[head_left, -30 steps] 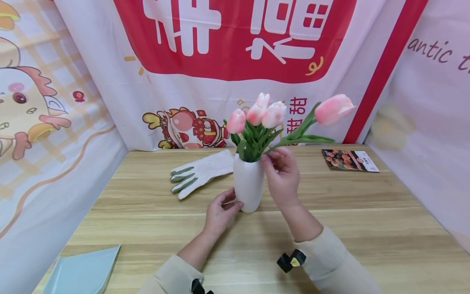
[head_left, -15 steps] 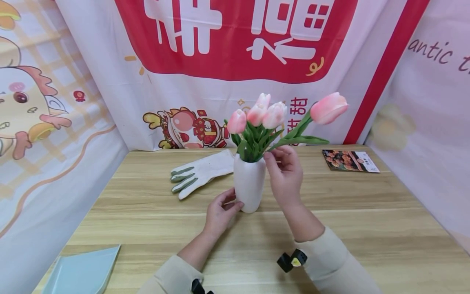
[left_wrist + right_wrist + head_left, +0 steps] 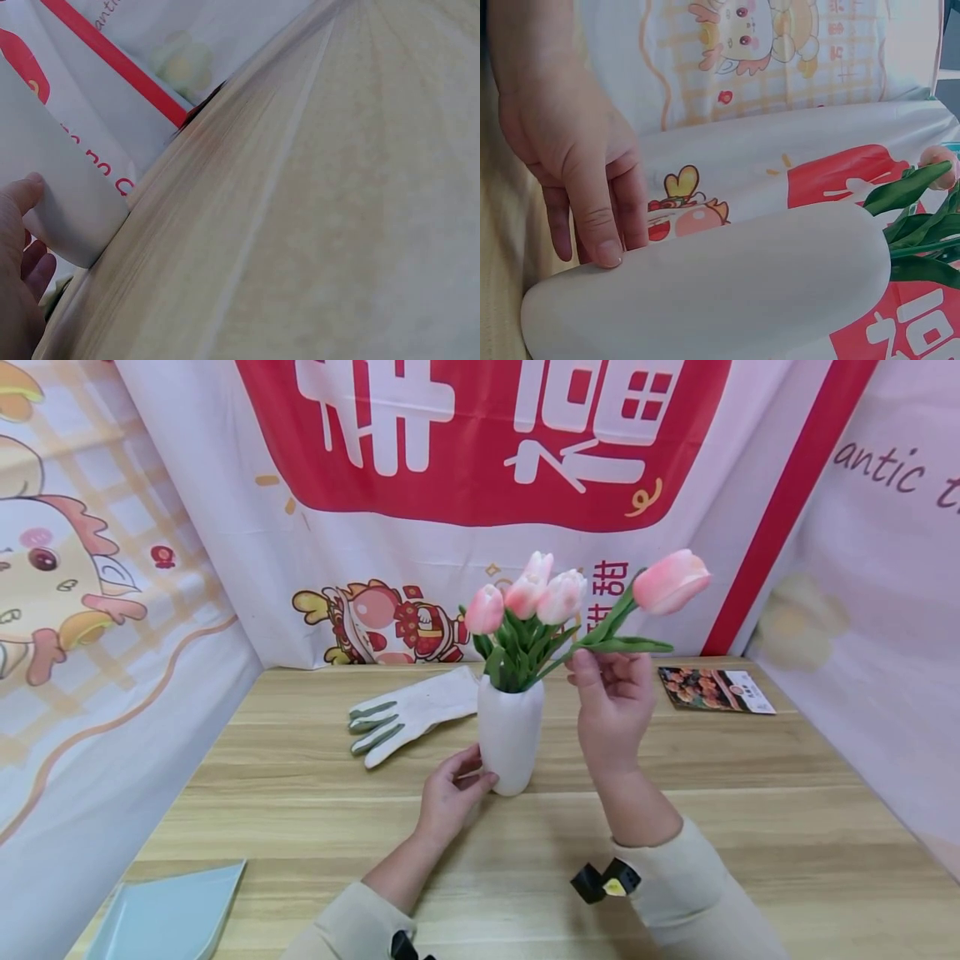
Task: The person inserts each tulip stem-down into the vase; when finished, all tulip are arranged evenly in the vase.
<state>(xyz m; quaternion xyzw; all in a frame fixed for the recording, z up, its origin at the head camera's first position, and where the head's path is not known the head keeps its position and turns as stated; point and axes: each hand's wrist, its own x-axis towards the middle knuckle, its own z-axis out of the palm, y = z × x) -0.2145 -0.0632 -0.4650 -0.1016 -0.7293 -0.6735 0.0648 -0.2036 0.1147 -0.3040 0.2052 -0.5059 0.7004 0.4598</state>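
Observation:
A white vase [image 3: 510, 739] stands upright on the wooden table [image 3: 360, 843]. My left hand [image 3: 447, 793] grips its lower left side, the thumb [image 3: 26, 193] on the near face in the left wrist view. Pink tulips [image 3: 525, 593] with green leaves fill the vase mouth. One more tulip [image 3: 671, 582] leans out to the right, its lower stem at the rim. My right hand [image 3: 613, 710] pinches this tulip's stem between thumb and curled fingers, just below the leaves. The right wrist view shows the left hand at the vase, not the right hand.
A white glove [image 3: 412, 703] with green-grey finger patches lies left of the vase. A printed card [image 3: 716, 689] lies at the back right. A light blue tray-like piece [image 3: 168, 910] sits at the front left. Printed cloth [image 3: 480, 443] encloses the back and sides.
The leaning tulip has shifted slightly left, then stayed put. My right hand has moved up and right along its stem, away from the vase rim. The left hand has stayed in place.

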